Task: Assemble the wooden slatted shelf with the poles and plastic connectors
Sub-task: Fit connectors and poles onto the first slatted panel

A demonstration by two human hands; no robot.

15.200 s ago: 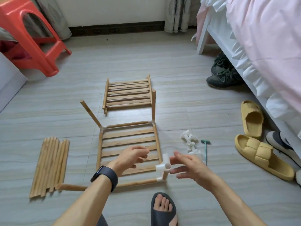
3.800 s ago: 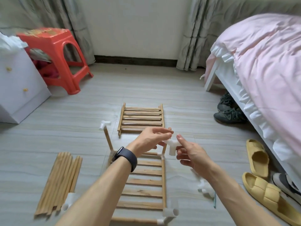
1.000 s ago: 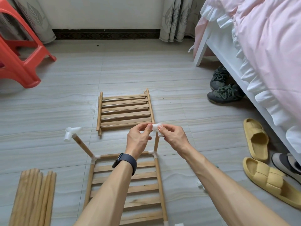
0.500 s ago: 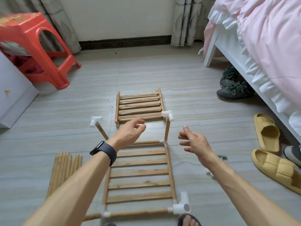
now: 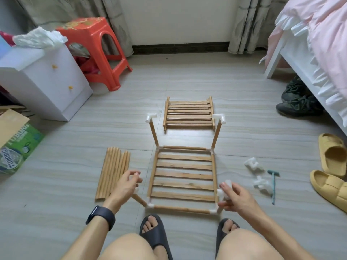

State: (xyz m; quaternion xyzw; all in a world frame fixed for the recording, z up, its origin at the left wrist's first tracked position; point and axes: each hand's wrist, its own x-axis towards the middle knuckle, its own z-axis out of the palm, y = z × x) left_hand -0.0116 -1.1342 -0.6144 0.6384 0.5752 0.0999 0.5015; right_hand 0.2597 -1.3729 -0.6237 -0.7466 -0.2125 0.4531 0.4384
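Observation:
A wooden slatted panel (image 5: 184,175) lies on the floor in front of me with a pole standing at each corner. The two far poles carry white connectors, the far-left connector (image 5: 151,117) and the far-right connector (image 5: 218,118). My left hand (image 5: 125,186) curls over the top of the leaning near-left pole (image 5: 139,198); its white connector is mostly hidden under my fingers. My right hand (image 5: 236,197) pinches the white connector (image 5: 222,192) on top of the near-right pole. A second slatted panel (image 5: 188,114) lies further away.
A bundle of spare poles (image 5: 112,171) lies to the left, loose white connectors (image 5: 251,164) and a small teal hammer (image 5: 273,184) to the right. Yellow slippers (image 5: 330,156), dark shoes and the bed stand at right; a white cabinet (image 5: 47,81), red stool and cardboard box at left.
Both hands have come back from the far poles to the near corners, the left onto the near-left pole's top and the right onto the near-right connector. The far-right pole now carries a connector.

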